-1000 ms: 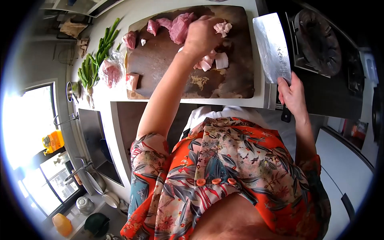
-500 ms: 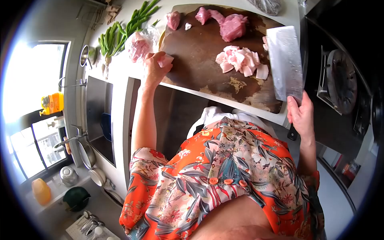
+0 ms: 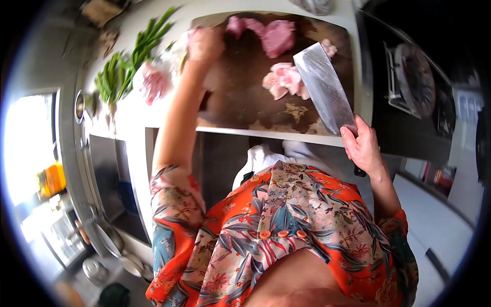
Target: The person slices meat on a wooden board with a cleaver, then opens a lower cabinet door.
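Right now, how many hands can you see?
2: the left hand at the far left of the cutting board, the right hand holding the cleaver.

Green stalks (image 3: 139, 53) lie on the counter (image 3: 146, 116); the window (image 3: 30, 133) is bright.

Left grip (image 3: 206, 45) motion-blurred; fingertips and hold on pink meat chunk (image 3: 191, 35) cannot be made out. Left forearm (image 3: 179, 115) hides part of left edge of cutting board (image 3: 243, 105). Right grip (image 3: 364, 146) covers most of handle (image 3: 360, 172) of cleaver (image 3: 325, 87); blade screens right side of pale meat slices (image 3: 281, 81). Bagged meat (image 3: 151, 84) smeared, wrapping indistinct. Clear bag (image 3: 313, 5) cut by top edge, contents unclear. Yellow container (image 3: 51, 180) blurred, label unreadable.
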Action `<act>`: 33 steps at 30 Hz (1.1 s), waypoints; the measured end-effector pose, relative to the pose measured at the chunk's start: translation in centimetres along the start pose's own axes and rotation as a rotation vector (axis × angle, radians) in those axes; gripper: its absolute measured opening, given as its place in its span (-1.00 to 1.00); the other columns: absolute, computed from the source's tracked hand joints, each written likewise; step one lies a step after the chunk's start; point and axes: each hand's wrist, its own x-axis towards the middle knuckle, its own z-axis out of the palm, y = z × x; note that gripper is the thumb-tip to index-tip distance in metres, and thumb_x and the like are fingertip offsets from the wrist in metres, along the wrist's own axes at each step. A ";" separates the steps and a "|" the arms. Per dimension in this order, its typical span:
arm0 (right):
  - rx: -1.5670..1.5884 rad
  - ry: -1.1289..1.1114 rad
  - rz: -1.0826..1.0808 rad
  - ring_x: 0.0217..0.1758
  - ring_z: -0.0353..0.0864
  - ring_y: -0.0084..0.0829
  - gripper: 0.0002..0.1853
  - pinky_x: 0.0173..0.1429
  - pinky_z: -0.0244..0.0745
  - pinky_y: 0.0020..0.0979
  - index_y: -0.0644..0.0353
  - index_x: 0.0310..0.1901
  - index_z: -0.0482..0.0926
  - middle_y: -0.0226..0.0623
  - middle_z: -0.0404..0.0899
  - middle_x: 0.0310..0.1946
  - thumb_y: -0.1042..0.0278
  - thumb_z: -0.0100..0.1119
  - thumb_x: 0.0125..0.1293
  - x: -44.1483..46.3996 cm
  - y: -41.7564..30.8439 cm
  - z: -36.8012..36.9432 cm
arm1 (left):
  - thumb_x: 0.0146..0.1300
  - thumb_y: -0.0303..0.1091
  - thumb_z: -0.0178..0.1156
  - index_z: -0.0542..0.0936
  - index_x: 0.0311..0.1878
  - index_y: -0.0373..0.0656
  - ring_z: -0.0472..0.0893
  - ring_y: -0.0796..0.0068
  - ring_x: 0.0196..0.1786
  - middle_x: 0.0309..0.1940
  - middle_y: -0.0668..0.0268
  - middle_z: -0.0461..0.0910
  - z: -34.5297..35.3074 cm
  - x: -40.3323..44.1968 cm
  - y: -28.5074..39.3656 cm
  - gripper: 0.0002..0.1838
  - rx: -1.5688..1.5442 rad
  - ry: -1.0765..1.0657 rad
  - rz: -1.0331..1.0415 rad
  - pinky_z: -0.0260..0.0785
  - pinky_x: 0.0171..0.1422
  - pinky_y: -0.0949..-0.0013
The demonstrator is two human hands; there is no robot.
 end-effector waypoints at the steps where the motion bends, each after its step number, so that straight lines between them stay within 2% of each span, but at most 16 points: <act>1: 0.005 0.041 0.025 -0.64 0.42 -0.54 -0.85 -0.54 0.32 -0.45 0.32 -0.30 0.34 -0.22 0.43 -0.66 0.46 0.10 0.33 -0.8 0.6 -0.2 | -0.03 -0.30 0.22 0.73 -0.31 0.04 0.68 0.24 -0.32 -0.40 0.21 0.69 -1.7 -0.2 -0.1 -0.81 -0.141 -0.009 -0.036 0.51 -0.13 0.19; 5: 0.263 0.193 0.241 -0.77 0.29 -0.71 -0.91 -0.72 0.16 -0.56 0.26 -0.21 0.39 -0.47 0.40 -0.69 0.44 0.04 0.38 -4.2 0.9 -0.5 | 0.06 -0.27 0.30 0.74 -0.26 -0.05 0.64 0.58 -0.44 -0.47 0.34 0.70 -9.9 0.8 5.4 -0.82 -0.664 0.177 -0.040 0.49 -0.22 0.46; 8: 0.286 0.287 0.309 -0.76 0.29 -0.71 -0.92 -0.71 0.17 -0.57 0.27 -0.19 0.39 -0.48 0.39 -0.70 0.45 0.03 0.39 -5.4 0.0 -1.0 | 0.11 -0.37 0.29 0.71 -0.26 -0.16 0.61 0.70 -0.41 -0.46 0.35 0.70 -13.3 1.4 12.3 -0.86 -0.949 0.559 0.149 0.44 -0.28 0.55; 10: 0.274 0.322 0.306 -0.76 0.28 -0.72 -0.90 -0.70 0.17 -0.58 0.28 -0.14 0.39 -0.49 0.36 -0.71 0.46 0.02 0.39 -5.9 0.1 -0.8 | 0.07 -0.41 0.30 0.69 -0.32 -0.14 0.62 0.64 -0.41 -0.44 0.33 0.69 -10.1 2.8 14.9 -0.90 -1.104 0.672 0.390 0.45 -0.30 0.54; 12: 0.269 0.347 0.278 -0.76 0.28 -0.72 -0.89 -0.70 0.18 -0.58 0.28 -0.11 0.40 -0.49 0.35 -0.71 0.46 0.02 0.39 -6.3 0.3 -0.6 | 0.01 -0.43 0.32 0.68 -0.34 -0.08 0.65 0.48 -0.38 -0.36 0.31 0.68 -4.4 3.3 18.4 -0.90 -0.267 0.309 0.419 0.50 -0.28 0.45; 14: 0.230 0.352 0.251 -0.76 0.27 -0.72 -0.87 -0.69 0.17 -0.58 0.27 -0.08 0.40 -0.50 0.35 -0.71 0.45 0.02 0.39 -6.5 0.5 -0.5 | -0.01 -0.43 0.31 0.67 -0.32 -0.05 0.66 0.33 -0.34 -0.28 0.30 0.66 -0.8 2.6 17.5 -0.86 -0.489 0.246 0.706 0.52 -0.23 0.35; 16: 0.265 0.358 0.249 -0.75 0.26 -0.73 -0.85 -0.69 0.17 -0.59 0.28 -0.06 0.41 -0.51 0.34 -0.70 0.45 0.02 0.39 -6.4 0.6 -0.1 | 0.07 -0.36 0.31 0.68 -0.18 -0.04 0.67 0.37 -0.34 -0.27 0.30 0.67 -5.6 1.9 15.7 -0.80 -0.579 0.324 0.568 0.51 -0.20 0.34; 18: 0.363 0.309 0.251 -0.75 0.25 -0.73 -0.85 -0.69 0.16 -0.59 0.28 -0.06 0.41 -0.51 0.34 -0.70 0.46 0.02 0.39 -5.3 0.8 -0.2 | 0.12 -0.30 0.30 0.69 -0.14 -0.04 0.67 0.47 -0.37 -0.31 0.33 0.67 -9.3 0.8 12.6 -0.78 -0.778 0.156 0.275 0.49 -0.22 0.41; 20: 0.359 0.247 0.236 -0.75 0.24 -0.74 -0.86 -0.69 0.16 -0.60 0.28 -0.06 0.41 -0.52 0.34 -0.69 0.47 0.02 0.40 -3.9 0.6 0.3 | 0.14 -0.27 0.29 0.71 -0.16 -0.05 0.65 0.54 -0.40 -0.38 0.35 0.67 -11.2 -1.7 7.9 -0.80 -0.573 0.293 0.180 0.46 -0.26 0.47; 22: 0.343 0.173 0.200 -0.74 0.25 -0.75 -0.86 -0.69 0.16 -0.61 0.27 -0.06 0.40 -0.52 0.34 -0.68 0.47 0.01 0.40 -2.5 -0.1 0.7 | 0.13 -0.29 0.31 0.72 -0.20 -0.09 0.63 0.56 -0.42 -0.40 0.35 0.69 -11.4 -5.5 2.6 -0.82 -0.458 0.248 0.047 0.45 -0.28 0.45; 26: 0.233 0.009 0.062 -0.66 0.38 -0.64 -0.90 -0.58 0.26 -0.50 0.34 -0.18 0.41 -0.38 0.46 -0.65 0.49 0.05 0.35 0.5 -0.9 1.6 | 0.03 -0.35 0.40 0.67 -0.09 -0.20 0.61 0.45 -0.24 -0.21 0.23 0.68 -5.3 -15.3 -5.4 -0.66 -0.544 0.084 -0.302 0.45 -0.16 0.40; 27: 0.166 0.013 -0.061 -0.64 0.44 -0.48 -0.89 -0.52 0.30 -0.39 0.36 -0.22 0.40 -0.20 0.49 -0.63 0.50 0.07 0.32 1.4 -1.4 2.1 | -0.02 -0.31 0.44 0.62 0.00 -0.17 0.59 0.41 -0.18 -0.09 0.18 0.63 -4.4 -16.9 -5.3 -0.54 -0.529 -0.013 -0.312 0.44 -0.10 0.35; 28: 0.137 -0.050 -0.063 -0.65 0.43 -0.41 -0.89 -0.51 0.31 -0.36 0.36 -0.23 0.39 -0.15 0.48 -0.63 0.50 0.07 0.32 2.2 -1.5 2.3 | -0.07 -0.33 0.43 0.59 0.05 -0.10 0.60 0.34 -0.19 -0.11 0.17 0.61 -4.6 -17.8 -3.5 -0.48 -0.499 0.005 -0.341 0.44 -0.07 0.30; 30: 0.063 -0.175 -0.064 -0.66 0.41 -0.27 -0.88 -0.50 0.32 -0.31 0.36 -0.24 0.38 -0.05 0.46 -0.63 0.50 0.08 0.31 3.9 -1.8 2.7 | -0.11 -0.37 0.38 0.57 0.07 -0.03 0.60 0.23 -0.18 -0.16 0.14 0.60 -4.5 -17.7 -1.0 -0.45 -0.412 0.073 -0.371 0.45 -0.04 0.25; 31: 0.008 -0.206 -0.125 -0.63 0.42 -0.05 -0.86 -0.49 0.32 -0.24 0.34 -0.30 0.33 0.04 0.41 -0.63 0.49 0.08 0.30 4.7 -2.0 3.0 | -0.12 -0.40 0.31 0.58 0.05 -0.02 0.60 0.15 -0.16 -0.20 0.10 0.59 -3.9 -17.2 -0.2 -0.48 -0.368 0.192 -0.346 0.44 -0.01 0.23; 33: -0.139 -0.211 -0.205 -0.59 0.45 0.03 -0.84 -0.47 0.32 -0.18 0.33 -0.32 0.31 0.05 0.42 -0.64 0.48 0.08 0.29 6.2 -3.3 3.4 | -0.11 -0.46 0.28 0.57 0.04 -0.06 0.61 0.18 -0.15 -0.18 0.11 0.59 -4.2 -16.5 0.3 -0.49 -0.458 0.155 -0.417 0.45 -0.01 0.23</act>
